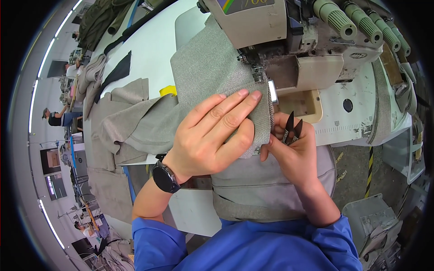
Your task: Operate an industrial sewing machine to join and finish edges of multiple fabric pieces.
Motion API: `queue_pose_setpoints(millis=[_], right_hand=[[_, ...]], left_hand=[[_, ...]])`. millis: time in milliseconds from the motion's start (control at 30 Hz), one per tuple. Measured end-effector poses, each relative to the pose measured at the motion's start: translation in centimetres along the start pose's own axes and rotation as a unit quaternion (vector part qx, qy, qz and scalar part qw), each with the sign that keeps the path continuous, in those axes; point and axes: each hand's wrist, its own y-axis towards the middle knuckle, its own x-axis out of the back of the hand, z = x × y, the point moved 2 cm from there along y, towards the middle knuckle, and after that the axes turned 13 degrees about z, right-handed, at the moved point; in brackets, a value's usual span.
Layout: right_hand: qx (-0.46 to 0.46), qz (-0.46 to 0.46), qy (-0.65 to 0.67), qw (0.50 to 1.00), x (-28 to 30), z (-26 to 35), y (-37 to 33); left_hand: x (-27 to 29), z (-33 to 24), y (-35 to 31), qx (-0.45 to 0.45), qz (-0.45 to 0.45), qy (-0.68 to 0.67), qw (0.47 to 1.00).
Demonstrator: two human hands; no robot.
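Observation:
A grey woven fabric piece (203,63) lies under the presser foot (258,74) of an overlock sewing machine (253,25). Its right edge runs down from the foot, just left of a small bright plate. My left hand (212,133) rests flat on the cloth, fingers stretched toward the foot. Closed around thread snips (293,131), my right hand (294,153) is beside the fabric's lower right edge. Two dark blades point up out of its fist; the handles are hidden. The thumb and fingertips are at the cloth edge, and whether they pinch it I cannot tell.
More grey-brown fabric (122,117) is heaped on the table to the left, near a yellow scrap (168,91). Ribbed thread-guide posts (337,20) stick out at upper right. Grey cloth (266,189) covers my lap. A plastic bin (370,221) stands at lower right.

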Motion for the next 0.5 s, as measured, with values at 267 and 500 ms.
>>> queue_pose_setpoints(millis=[267, 500], right_hand=[[0.017, 0.01, -0.029, 0.999, -0.3, -0.1, 0.5], [0.029, -0.003, 0.01, 1.0, -0.2, -0.1, 0.5]], left_hand=[[0.4, 0.5, 0.6, 0.012, 0.019, -0.028, 0.999], [0.5, -0.9, 0.5, 0.047, 0.047, -0.02, 0.998]])
